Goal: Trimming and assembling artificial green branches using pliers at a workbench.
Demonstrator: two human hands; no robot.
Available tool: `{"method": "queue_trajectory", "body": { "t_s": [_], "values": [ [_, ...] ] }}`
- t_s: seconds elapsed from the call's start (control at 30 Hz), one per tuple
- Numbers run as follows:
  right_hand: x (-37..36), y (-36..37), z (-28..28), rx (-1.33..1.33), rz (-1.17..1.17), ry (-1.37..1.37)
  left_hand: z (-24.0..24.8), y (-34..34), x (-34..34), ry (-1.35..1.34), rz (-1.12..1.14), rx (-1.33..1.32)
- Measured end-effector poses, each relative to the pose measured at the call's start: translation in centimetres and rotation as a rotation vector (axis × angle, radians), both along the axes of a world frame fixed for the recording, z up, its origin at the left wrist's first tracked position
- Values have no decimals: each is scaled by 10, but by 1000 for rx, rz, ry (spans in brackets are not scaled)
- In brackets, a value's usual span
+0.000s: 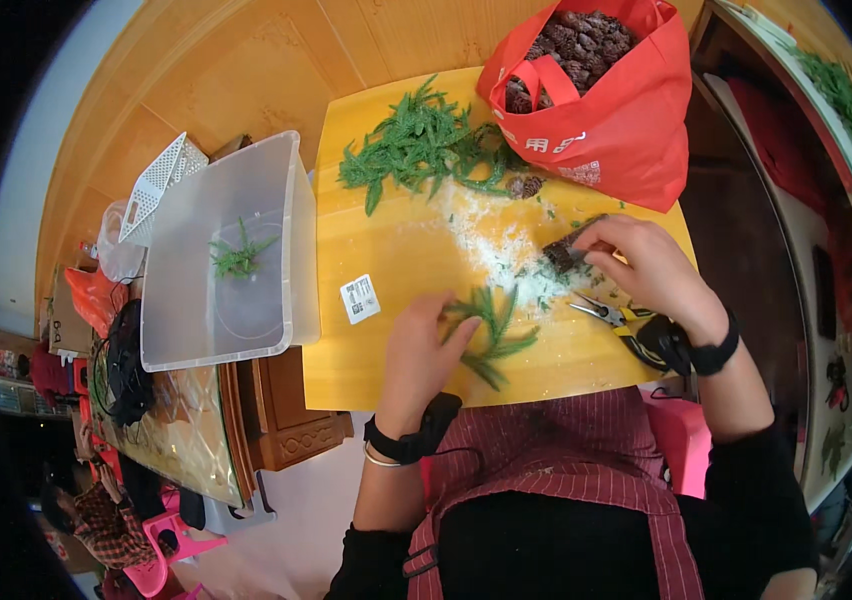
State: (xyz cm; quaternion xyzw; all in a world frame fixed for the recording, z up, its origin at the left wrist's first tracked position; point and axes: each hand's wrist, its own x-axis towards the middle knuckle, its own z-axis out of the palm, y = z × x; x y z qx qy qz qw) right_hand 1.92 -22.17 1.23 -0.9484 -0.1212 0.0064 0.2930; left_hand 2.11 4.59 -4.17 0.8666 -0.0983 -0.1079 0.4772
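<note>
My left hand [424, 342], slightly blurred, is closed with thumb and fingers at the edge of a green artificial pine sprig [496, 338] above the near part of the yellow board [361, 350]. To its right, my right hand [644, 262] pinches a brown pine cone [558, 252] by one side. The cone is over a scatter of white flakes [494, 245] mixed with green bits. Beside my right hand lie pliers [610, 316] with yellow-and-black handles. Another pine cone [524, 187] rests near the bag.
A red bag [626, 130] full of pine cones [586, 40] stands at the far right. Green sprigs [411, 140] are heaped at the far side. On the left is a clear plastic bin [296, 250] with one sprig [242, 256] inside. A white label [359, 299] lies on the board.
</note>
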Motion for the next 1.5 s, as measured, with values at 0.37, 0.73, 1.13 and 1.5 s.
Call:
{"method": "queue_trajectory", "body": {
  "t_s": [0.37,0.73,1.13,1.5],
  "values": [
    [47,33,-47,-402,174,-253,26,-10,22,-428,-57,-45],
    [55,27,-62,-573,167,-225,27,-41,52,-175,-130,-268],
    [26,32,-16,-4,388,-234,-27,-116,162,-389,-327,146],
    [1,-18,-13,1293,-172,232,-37,-122,160,-460,-326,450]
  ]
}}
